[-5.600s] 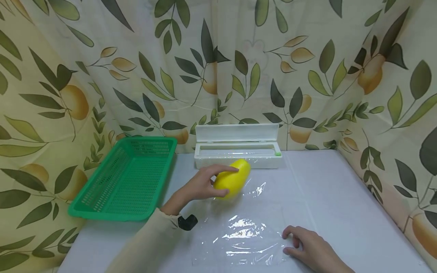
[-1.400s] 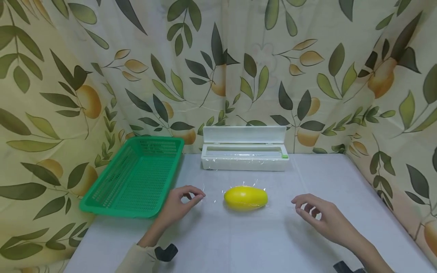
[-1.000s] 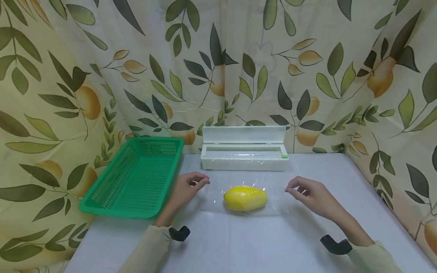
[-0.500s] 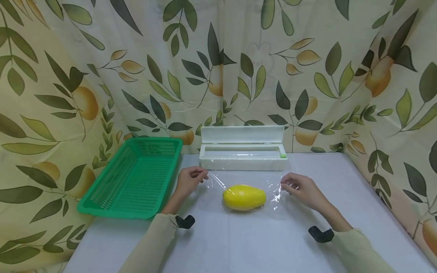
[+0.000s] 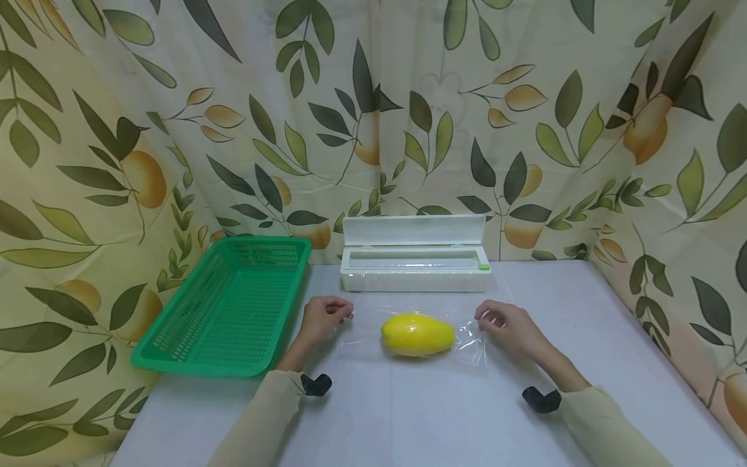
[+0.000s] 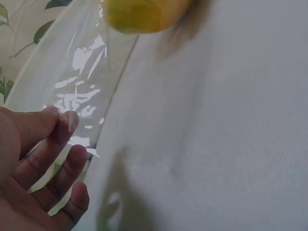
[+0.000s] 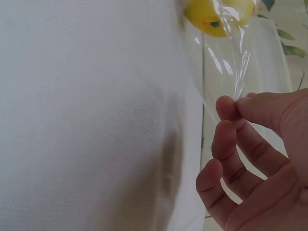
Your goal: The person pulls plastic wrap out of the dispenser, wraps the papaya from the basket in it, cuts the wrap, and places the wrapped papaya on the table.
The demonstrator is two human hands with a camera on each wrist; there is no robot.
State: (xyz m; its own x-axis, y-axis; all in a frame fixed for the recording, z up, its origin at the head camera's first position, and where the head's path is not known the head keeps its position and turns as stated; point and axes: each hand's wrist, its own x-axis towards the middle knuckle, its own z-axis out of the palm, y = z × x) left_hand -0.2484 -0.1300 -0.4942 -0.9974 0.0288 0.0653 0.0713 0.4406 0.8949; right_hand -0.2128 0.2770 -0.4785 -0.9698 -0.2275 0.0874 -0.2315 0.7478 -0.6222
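A yellow, oblong, papaya-like fruit [image 5: 417,335] lies on its side mid-table, with clear cling film [image 5: 469,342] around it and stretching out at both ends. At the fruit's left, my left hand [image 5: 321,318] pinches the film's end between thumb and index finger. In the left wrist view that film [image 6: 89,57] runs, creased and shiny, from the fingertips toward the fruit. My right hand [image 5: 509,326] pinches the opposite end. The right wrist view shows the film [image 7: 242,62] gathered into a narrow fold at the thumb and fingertip. Neither hand touches the fruit.
Behind the fruit stands a white cling film dispenser [image 5: 415,280], lid raised, with a green slider at its right end. A green perforated basket [image 5: 227,311] is at the left. A leaf-patterned curtain [image 5: 373,130] encloses the back and sides of the white-covered table [image 5: 385,415].
Earlier my left hand held the fruit above the spread film. Since then the fruit has been laid down and the film brought around it. Lately both hands have moved to the film's two ends.
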